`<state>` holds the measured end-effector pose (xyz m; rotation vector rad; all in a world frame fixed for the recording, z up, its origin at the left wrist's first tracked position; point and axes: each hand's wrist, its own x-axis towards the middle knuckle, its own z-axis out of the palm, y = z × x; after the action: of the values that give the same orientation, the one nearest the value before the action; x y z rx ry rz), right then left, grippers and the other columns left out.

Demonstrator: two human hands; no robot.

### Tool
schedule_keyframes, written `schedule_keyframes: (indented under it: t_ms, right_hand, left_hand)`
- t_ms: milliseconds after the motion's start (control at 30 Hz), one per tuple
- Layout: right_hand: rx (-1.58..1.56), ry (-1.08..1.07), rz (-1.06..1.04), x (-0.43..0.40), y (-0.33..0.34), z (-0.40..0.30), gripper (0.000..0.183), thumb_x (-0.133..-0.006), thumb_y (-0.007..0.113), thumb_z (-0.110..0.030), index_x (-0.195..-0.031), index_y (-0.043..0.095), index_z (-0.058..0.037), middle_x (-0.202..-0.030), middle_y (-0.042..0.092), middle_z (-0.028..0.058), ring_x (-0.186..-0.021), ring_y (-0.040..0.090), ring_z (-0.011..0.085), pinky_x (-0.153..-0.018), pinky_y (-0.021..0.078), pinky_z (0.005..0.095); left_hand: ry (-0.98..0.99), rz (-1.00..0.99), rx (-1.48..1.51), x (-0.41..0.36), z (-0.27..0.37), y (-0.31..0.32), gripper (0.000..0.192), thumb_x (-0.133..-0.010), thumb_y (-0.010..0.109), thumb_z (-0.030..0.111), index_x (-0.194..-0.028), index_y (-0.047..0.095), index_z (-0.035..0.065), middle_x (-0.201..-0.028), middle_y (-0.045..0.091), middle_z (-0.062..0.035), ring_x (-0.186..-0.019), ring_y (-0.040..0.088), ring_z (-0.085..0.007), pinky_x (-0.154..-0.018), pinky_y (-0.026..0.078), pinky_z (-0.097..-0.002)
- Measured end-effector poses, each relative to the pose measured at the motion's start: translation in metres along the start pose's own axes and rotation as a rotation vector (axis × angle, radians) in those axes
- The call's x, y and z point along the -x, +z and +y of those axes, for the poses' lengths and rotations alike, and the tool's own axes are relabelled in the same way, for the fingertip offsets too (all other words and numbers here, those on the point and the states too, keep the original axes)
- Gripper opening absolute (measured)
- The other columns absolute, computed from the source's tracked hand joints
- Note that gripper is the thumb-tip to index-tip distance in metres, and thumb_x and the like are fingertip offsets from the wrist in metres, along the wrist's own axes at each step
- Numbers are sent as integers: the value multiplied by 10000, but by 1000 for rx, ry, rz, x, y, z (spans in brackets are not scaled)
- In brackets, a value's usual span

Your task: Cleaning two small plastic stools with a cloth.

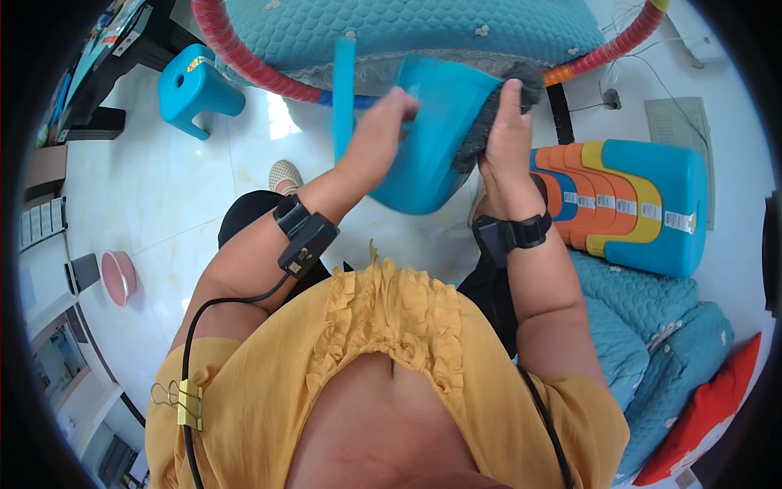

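Observation:
A blue plastic stool (437,134), partly blurred, is tilted in front of me, one leg standing up at its left. My left hand (382,131) is at the stool between that leg and the wide side panel, with its fingers curled against the plastic; the exact part it grips is hidden. In my right hand (510,131) is a dark grey fluffy cloth (479,131), pressed over the stool's right edge, thumb pointing up. Most of the right fingers are hidden behind cloth and stool.
Nested blue, yellow and orange stools (684,171) lie at the right, beside folded teal quilted bedding (641,299). Another blue stool (217,91) stands at the upper left. A taped round rail (263,70) crosses before a teal quilted cover (415,24). A pink basin (116,278) is far left.

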<state>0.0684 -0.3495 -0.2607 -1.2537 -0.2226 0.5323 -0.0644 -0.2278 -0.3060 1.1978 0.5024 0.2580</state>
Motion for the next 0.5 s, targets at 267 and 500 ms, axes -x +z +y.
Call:
schedule_keyframes:
  t_ms: [267,500]
  right_hand:
    - [303,-579,-85,21,4,-32,359,-956,636,-363,-1015,616,-10,-926,636,32,-843,576,158,-784,466,309]
    - [434,-805,-179,26,-7,-48,364,-898,701,-347,-982,657,4,-957,696,88,-844,635,212,-796,480,331]
  left_hand:
    - [316,430,-127,9,8,17,219,-885,684,161,-1015,582,17,-944,620,-45,-793,550,-103,-724,478,-268]
    - [-120,433,-122,8,-13,1,420,-852,746,309,-1068,502,44,-997,562,-43,-864,541,-140,-718,472,-315]
